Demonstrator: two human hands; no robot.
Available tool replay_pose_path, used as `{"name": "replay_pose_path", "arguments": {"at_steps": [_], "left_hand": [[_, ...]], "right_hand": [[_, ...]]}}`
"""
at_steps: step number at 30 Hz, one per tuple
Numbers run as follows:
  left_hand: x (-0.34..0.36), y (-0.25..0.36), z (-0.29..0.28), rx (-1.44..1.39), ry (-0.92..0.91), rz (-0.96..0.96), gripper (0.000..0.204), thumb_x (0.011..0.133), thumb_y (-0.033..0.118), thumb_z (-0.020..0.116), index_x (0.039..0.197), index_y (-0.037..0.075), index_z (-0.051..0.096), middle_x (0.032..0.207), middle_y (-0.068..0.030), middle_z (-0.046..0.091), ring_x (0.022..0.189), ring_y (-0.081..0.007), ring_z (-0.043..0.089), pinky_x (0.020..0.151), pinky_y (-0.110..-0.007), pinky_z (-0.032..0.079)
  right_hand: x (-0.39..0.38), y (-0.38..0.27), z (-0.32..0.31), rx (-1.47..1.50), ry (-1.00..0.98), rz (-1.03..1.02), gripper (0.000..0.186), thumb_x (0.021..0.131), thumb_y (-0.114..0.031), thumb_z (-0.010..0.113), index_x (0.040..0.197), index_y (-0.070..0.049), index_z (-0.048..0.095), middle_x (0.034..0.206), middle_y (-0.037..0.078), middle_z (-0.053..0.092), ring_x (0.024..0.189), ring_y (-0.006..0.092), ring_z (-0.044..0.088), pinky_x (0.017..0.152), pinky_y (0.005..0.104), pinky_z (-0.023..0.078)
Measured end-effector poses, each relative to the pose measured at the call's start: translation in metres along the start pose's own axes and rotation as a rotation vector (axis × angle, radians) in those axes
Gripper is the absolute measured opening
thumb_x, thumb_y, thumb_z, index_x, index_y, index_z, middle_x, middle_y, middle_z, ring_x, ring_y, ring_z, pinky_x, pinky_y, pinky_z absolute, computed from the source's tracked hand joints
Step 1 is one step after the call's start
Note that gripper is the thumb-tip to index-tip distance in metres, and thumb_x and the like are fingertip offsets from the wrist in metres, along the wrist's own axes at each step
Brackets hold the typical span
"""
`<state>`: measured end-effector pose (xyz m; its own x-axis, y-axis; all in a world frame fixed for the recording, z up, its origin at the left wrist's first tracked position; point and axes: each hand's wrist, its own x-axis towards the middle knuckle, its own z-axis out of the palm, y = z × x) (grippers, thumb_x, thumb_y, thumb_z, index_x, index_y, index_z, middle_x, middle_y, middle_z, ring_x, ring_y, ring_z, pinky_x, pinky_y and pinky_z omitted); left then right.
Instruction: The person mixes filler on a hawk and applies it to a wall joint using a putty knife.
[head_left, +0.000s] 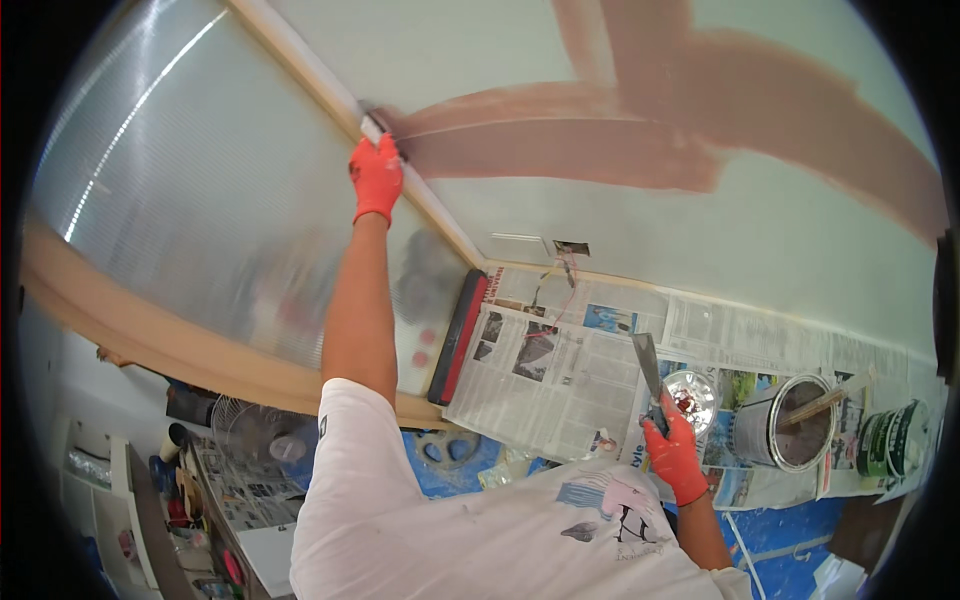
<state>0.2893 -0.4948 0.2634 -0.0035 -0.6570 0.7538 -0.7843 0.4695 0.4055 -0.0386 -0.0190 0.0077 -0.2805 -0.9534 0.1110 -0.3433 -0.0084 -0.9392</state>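
My left hand (pixel 376 176), in a red glove, reaches up and is closed on a spreader (pixel 373 128) with a pale grip and a dark edge. That tool lies against the wall at the left end of a brown coat (pixel 560 150), right beside the wooden frame strip (pixel 330 85). Lower right, my right hand (pixel 676 458), also red-gloved, grips a putty knife (pixel 648 365) with its blade pointing up. Close to that hand a shiny round metal lid or dish (pixel 692 402) with brown-red smears lies on newspaper.
An open can (pixel 745 425) of brown material, with a wooden stick (pixel 830 398) across it, stands at right beside a green can (pixel 885 440). Newspaper (pixel 560 390) covers the surface below the wall. Wires (pixel 570 275) hang from a wall opening. A ribbed translucent panel (pixel 230 190) fills the left.
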Motion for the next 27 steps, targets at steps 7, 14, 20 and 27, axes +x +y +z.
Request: {"name": "replay_pose_path", "arguments": {"at_steps": [7,14,20,27], "left_hand": [[-0.112,0.087,-0.036,-0.491,-0.138,-0.039,0.022,0.101,0.019,0.057,0.101,-0.002,0.065,0.082,-0.0113,0.068,0.079,-0.0209,0.066,0.071,-0.035,0.051],[-0.371,0.099,-0.039,-2.314,-0.681,-1.248,0.039,0.100,0.032,0.054,0.133,0.011,0.053,0.132,-0.0083,0.060,0.121,-0.0259,0.059,0.106,-0.044,0.048],[-0.401,0.180,-0.037,-1.837,-0.925,-1.287,0.047,0.102,0.030,0.055,0.145,0.012,0.046,0.135,-0.0074,0.059,0.124,-0.0224,0.058,0.108,-0.042,0.046],[-0.418,0.152,0.001,-1.504,-0.500,-0.551,0.082,0.095,0.048,0.059,0.155,0.005,0.025,0.153,-0.0098,0.039,0.138,-0.0227,0.042,0.114,-0.039,0.035]], "right_hand": [[0.028,-0.029,0.004,0.206,-0.086,0.301,0.061,0.095,-0.007,0.060,0.152,-0.002,0.037,0.108,0.007,0.063,0.089,0.0105,0.060,0.079,0.0298,0.051],[0.029,0.044,0.030,0.515,0.155,0.014,0.049,0.093,-0.002,0.060,0.141,0.001,0.050,0.154,0.022,0.039,0.143,0.0323,0.037,0.115,0.0406,0.033],[0.069,-0.005,0.047,0.416,-0.018,-0.239,0.054,0.094,-0.007,0.062,0.144,0.002,0.045,0.148,0.018,0.046,0.133,0.0252,0.048,0.111,0.0340,0.039],[0.027,-0.037,0.040,1.053,-0.291,0.246,0.053,0.102,-0.021,0.048,0.151,-0.004,0.037,0.144,0.014,0.050,0.133,0.0268,0.048,0.108,0.0386,0.041]]}}
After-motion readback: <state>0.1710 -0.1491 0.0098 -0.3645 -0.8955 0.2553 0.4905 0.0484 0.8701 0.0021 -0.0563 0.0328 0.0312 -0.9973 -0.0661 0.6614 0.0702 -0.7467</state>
